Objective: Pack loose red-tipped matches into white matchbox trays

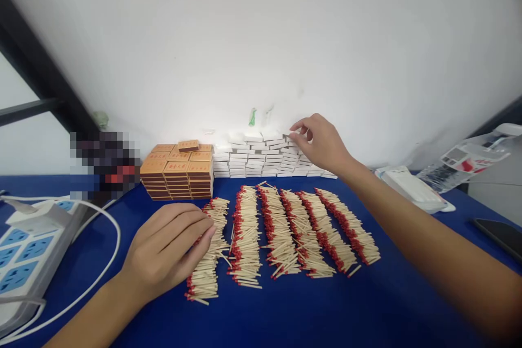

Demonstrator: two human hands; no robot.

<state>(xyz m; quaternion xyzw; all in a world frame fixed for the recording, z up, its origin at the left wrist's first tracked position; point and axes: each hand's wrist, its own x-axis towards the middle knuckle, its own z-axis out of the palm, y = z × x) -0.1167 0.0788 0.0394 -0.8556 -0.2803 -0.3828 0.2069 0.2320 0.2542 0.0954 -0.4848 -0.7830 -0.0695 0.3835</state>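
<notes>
We find our right hand (322,144) extended to the stack of white inner trays (265,160) against the wall, thumb and forefinger closing on the top tray at the stack's right end; whether it is clamped we cannot tell. Our left hand (171,244) rests flat, fingers together, fingertips on the leftmost row of matches (207,250). Advisable: lift one tray only, keeping the orange sleeves (177,171) beyond the left fingertips undisturbed.

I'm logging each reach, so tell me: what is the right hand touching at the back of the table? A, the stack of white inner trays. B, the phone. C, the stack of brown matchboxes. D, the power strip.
A: the right hand has its fingertips on top of the stack of white trays against the wall, apart from the brown matchboxes, while the left hand rests on the matches.
</notes>
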